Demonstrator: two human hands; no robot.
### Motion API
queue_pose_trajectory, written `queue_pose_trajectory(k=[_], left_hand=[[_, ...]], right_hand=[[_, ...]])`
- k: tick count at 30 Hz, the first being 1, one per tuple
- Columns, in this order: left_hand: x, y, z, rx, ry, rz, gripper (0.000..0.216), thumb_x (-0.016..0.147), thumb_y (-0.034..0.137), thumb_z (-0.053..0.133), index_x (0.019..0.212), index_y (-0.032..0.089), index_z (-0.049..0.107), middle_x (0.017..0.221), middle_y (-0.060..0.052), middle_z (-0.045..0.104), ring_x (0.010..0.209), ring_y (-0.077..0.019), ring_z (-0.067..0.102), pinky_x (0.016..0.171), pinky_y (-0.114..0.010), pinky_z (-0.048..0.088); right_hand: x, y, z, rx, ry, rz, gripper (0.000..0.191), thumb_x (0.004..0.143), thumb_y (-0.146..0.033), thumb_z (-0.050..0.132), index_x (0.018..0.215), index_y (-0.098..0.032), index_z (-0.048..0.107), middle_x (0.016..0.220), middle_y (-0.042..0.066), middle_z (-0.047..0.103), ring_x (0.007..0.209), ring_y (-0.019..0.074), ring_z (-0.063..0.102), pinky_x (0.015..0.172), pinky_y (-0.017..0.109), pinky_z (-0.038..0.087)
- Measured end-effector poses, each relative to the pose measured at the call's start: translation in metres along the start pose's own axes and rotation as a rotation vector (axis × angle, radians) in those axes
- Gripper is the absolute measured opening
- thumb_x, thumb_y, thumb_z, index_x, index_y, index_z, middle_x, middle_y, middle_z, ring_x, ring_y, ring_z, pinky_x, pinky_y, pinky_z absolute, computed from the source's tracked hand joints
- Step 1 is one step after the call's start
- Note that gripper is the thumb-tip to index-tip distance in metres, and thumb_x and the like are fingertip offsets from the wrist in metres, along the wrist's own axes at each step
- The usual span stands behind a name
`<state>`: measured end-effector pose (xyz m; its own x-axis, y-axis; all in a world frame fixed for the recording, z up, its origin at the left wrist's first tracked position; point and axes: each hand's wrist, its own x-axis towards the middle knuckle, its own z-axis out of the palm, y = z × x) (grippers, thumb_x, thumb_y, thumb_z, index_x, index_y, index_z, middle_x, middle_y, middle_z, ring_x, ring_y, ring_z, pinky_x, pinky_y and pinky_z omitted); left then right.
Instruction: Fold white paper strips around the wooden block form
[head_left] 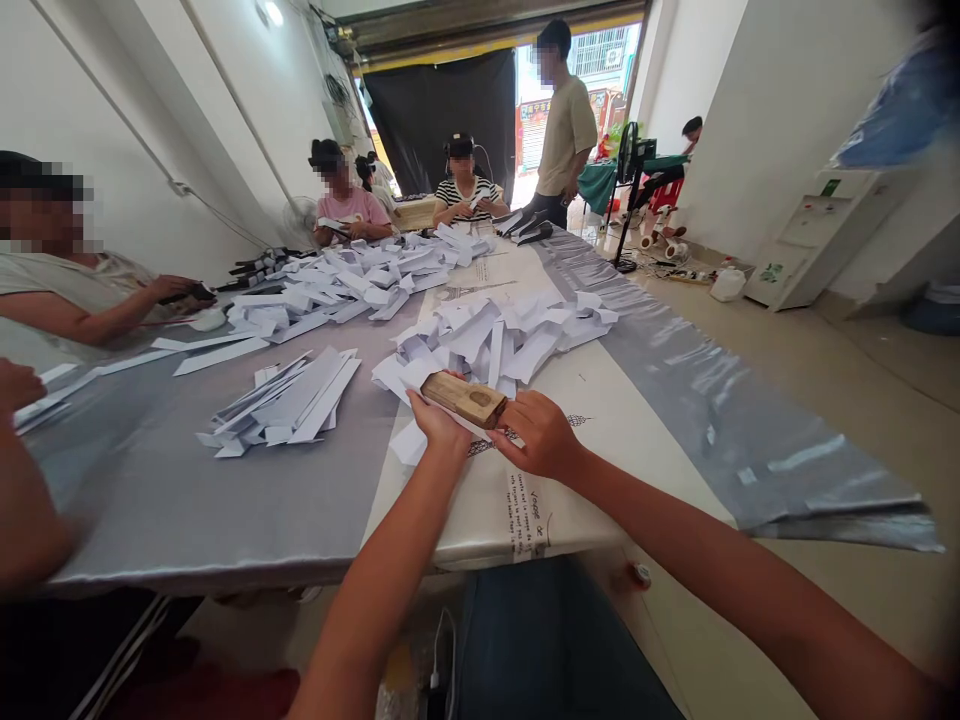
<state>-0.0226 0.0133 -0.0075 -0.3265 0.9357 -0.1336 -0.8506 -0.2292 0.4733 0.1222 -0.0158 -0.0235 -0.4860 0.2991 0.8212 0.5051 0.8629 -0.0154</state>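
My left hand (439, 425) and my right hand (540, 435) meet over the near edge of the table. Both are closed round a small wooden block (465, 398), the left at its near-left end and the right at its right end. A white paper strip (409, 443) lies under the left hand and seems pressed beneath the block. Just beyond the block sits a heap of folded white paper pieces (499, 340). A flatter stack of white strips (289, 405) lies to the left on the grey cloth.
A long table (225, 500) carries grey cloth and a white printed sheet (600, 400). More paper piles (360, 280) run toward the far end. Several seated people work along the left and far sides; one person (562, 120) stands at the back. Grey cloth (750, 440) hangs off the right edge.
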Motion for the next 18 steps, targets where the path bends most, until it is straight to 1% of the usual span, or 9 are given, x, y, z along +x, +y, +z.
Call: queue_pose_trajectory(k=[2, 3, 6, 7, 10, 12, 16, 17, 18], left_hand=[[-0.0016, 0.0007, 0.001, -0.01, 0.005, -0.006, 0.062, 0.091, 0.054, 0.014, 0.072, 0.016, 0.058, 0.069, -0.006, 0.059, 0.064, -0.0156, 0.059, 0.063, -0.027, 0.048], [-0.0027, 0.0013, 0.0018, -0.011, 0.01, -0.014, 0.061, 0.091, 0.054, 0.015, 0.073, 0.016, 0.058, 0.069, -0.006, 0.059, 0.063, -0.0154, 0.058, 0.063, -0.027, 0.047], [-0.0057, 0.0035, 0.0041, 0.004, -0.012, -0.041, 0.059, 0.091, 0.054, 0.018, 0.073, 0.016, 0.059, 0.07, -0.005, 0.059, 0.062, -0.0145, 0.058, 0.062, -0.026, 0.047], [-0.0062, 0.0042, 0.0047, 0.012, -0.037, -0.049, 0.057, 0.091, 0.053, 0.02, 0.074, 0.015, 0.059, 0.07, -0.005, 0.059, 0.062, -0.0141, 0.058, 0.062, -0.025, 0.047], [-0.0052, 0.0055, 0.0051, 0.011, -0.123, -0.067, 0.052, 0.091, 0.051, 0.026, 0.076, 0.015, 0.061, 0.07, -0.005, 0.059, 0.062, -0.0132, 0.057, 0.062, -0.024, 0.047], [-0.0027, 0.0053, 0.0041, -0.017, -0.137, -0.068, 0.051, 0.091, 0.049, 0.027, 0.076, 0.015, 0.061, 0.069, -0.005, 0.059, 0.063, -0.0134, 0.057, 0.063, -0.024, 0.048], [0.0013, 0.0025, 0.0023, -0.033, -0.094, -0.07, 0.053, 0.091, 0.05, 0.025, 0.076, 0.015, 0.061, 0.068, -0.006, 0.059, 0.061, -0.014, 0.058, 0.06, -0.025, 0.048], [0.0009, 0.0014, 0.0025, -0.009, -0.104, -0.103, 0.053, 0.091, 0.051, 0.025, 0.077, 0.014, 0.061, 0.067, -0.006, 0.059, 0.061, -0.0138, 0.057, 0.059, -0.024, 0.048], [-0.0002, -0.0001, 0.0031, 0.022, -0.134, -0.152, 0.052, 0.09, 0.051, 0.027, 0.078, 0.014, 0.061, 0.068, -0.006, 0.058, 0.06, -0.0133, 0.057, 0.058, -0.024, 0.048]], right_hand=[[0.0003, 0.0007, -0.0004, 0.021, -0.005, 0.011, 0.027, 0.09, -0.033, 0.049, 0.066, -0.02, 0.051, 0.062, 0.003, 0.051, 0.063, 0.0171, 0.041, 0.06, 0.033, 0.028], [0.0008, 0.0013, -0.0011, 0.044, 0.006, 0.035, 0.03, 0.089, -0.035, 0.051, 0.064, -0.02, 0.049, 0.06, 0.001, 0.049, 0.062, 0.0163, 0.04, 0.06, 0.032, 0.028], [0.003, 0.0043, -0.0038, 0.12, 0.07, 0.191, 0.045, 0.08, -0.049, 0.062, 0.055, -0.02, 0.038, 0.054, -0.002, 0.039, 0.056, 0.0135, 0.034, 0.058, 0.029, 0.029], [0.0036, 0.0053, -0.0043, 0.148, 0.071, 0.215, 0.049, 0.076, -0.054, 0.064, 0.054, -0.021, 0.035, 0.054, -0.003, 0.036, 0.055, 0.0129, 0.033, 0.057, 0.029, 0.029], [0.0038, 0.0068, -0.0038, 0.225, 0.019, 0.16, 0.054, 0.072, -0.059, 0.065, 0.054, -0.021, 0.031, 0.053, -0.004, 0.035, 0.054, 0.012, 0.032, 0.055, 0.027, 0.029], [0.0025, 0.0054, -0.0024, 0.252, 0.015, 0.116, 0.05, 0.076, -0.054, 0.064, 0.054, -0.021, 0.033, 0.052, -0.004, 0.037, 0.054, 0.0119, 0.033, 0.056, 0.028, 0.03], [-0.0016, 0.0004, -0.0031, 0.322, 0.11, 0.022, 0.034, 0.083, -0.037, 0.062, 0.06, -0.021, 0.042, 0.054, -0.003, 0.044, 0.053, 0.0123, 0.038, 0.056, 0.029, 0.033], [-0.0021, 0.0001, -0.0049, 0.369, 0.151, 0.028, 0.029, 0.084, -0.034, 0.059, 0.063, -0.021, 0.045, 0.055, -0.003, 0.045, 0.054, 0.0126, 0.04, 0.056, 0.029, 0.034], [-0.0021, 0.0005, -0.0073, 0.422, 0.201, 0.07, 0.024, 0.086, -0.033, 0.055, 0.067, -0.021, 0.047, 0.057, -0.002, 0.047, 0.054, 0.013, 0.042, 0.056, 0.029, 0.036]])
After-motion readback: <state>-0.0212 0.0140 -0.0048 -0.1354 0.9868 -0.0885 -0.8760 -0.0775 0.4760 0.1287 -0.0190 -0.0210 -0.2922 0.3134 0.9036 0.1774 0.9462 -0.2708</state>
